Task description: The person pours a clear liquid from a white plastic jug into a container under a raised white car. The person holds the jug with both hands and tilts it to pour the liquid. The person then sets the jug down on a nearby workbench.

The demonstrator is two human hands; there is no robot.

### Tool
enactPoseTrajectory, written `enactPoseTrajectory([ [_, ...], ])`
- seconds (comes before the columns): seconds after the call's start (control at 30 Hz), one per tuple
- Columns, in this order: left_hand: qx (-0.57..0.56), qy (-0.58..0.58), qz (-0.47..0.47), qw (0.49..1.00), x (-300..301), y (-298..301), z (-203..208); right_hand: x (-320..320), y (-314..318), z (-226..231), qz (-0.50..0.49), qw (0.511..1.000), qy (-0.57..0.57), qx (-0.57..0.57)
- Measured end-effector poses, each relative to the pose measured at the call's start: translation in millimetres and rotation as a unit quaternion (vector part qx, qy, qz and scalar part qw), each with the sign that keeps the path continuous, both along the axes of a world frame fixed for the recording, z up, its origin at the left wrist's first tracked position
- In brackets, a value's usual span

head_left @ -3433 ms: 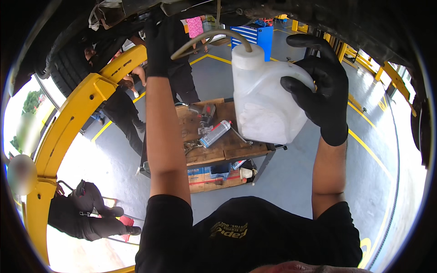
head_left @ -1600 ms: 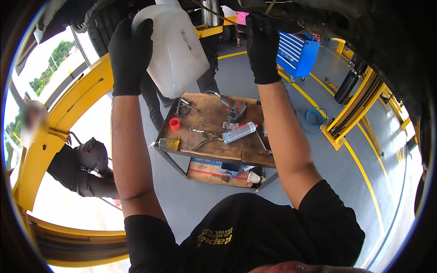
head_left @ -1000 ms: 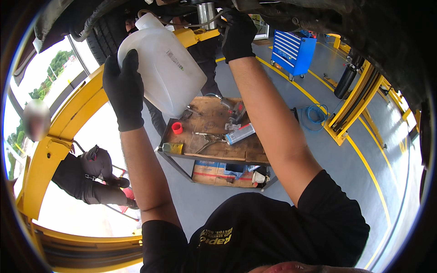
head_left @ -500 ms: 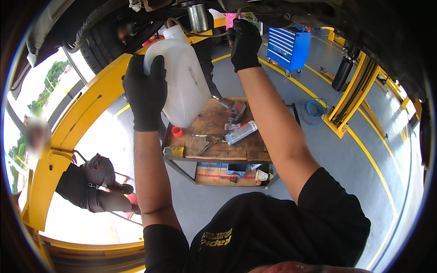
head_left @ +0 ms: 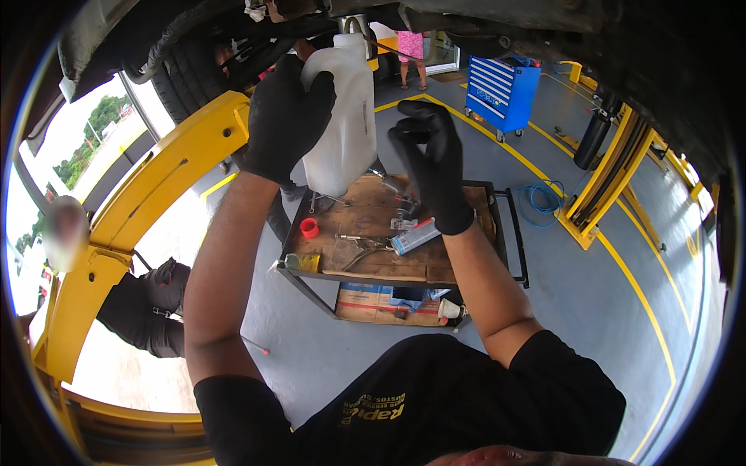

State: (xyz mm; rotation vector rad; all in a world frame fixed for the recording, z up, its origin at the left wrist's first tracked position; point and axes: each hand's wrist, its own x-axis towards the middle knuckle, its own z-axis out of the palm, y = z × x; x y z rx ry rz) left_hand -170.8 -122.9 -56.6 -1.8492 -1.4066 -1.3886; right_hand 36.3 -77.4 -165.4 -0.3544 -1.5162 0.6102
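My left hand (head_left: 287, 120), in a black glove, grips the side handle of a translucent white plastic jug (head_left: 346, 124), held up under the vehicle's underside. The jug stands nearly upright, its neck at the top. A thin hose (head_left: 378, 44) loops over at the jug's neck; whether its end sits inside I cannot tell. To the right of the jug, and apart from it, my black-gloved right hand (head_left: 431, 159) is raised with fingers curled and a gap between them and the thumb. Nothing shows in it.
Below stands a cart (head_left: 365, 268) bearing a red cap (head_left: 309, 227), locking pliers (head_left: 364, 248) and a spray can (head_left: 416, 236). Yellow lift arms (head_left: 167, 167) and a lift post (head_left: 602, 182) flank me. A blue tool cabinet (head_left: 501, 93) and other people are farther off.
My right hand has let go of the hose and come down. The jug has moved right and slightly up with my left hand, its neck now beside the hose.
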Motion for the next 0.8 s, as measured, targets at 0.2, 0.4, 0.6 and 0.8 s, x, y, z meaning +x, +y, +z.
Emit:
enactPoseTrajectory([
  [0.2,-0.016,-0.039,0.044,0.998,48.5,-6.5,-7.1,-44.0,-36.2,-24.0,-0.198,0.964,-0.116,0.137],
  [0.4,-0.020,-0.056,0.038,0.997,74.1,-5.2,-18.3,-40.2,-17.2,-23.7,-0.244,0.959,-0.094,0.108],
  [0.6,-0.062,0.008,-0.067,0.996,84.1,-2.5,-11.6,-3.1,4.7,-42.0,-0.202,0.976,-0.053,0.061],
  [0.8,0.055,0.282,-0.035,0.957,-30.5,35.0,54.3,16.2,9.3,-55.2,-0.150,0.989,0.005,0.014],
])
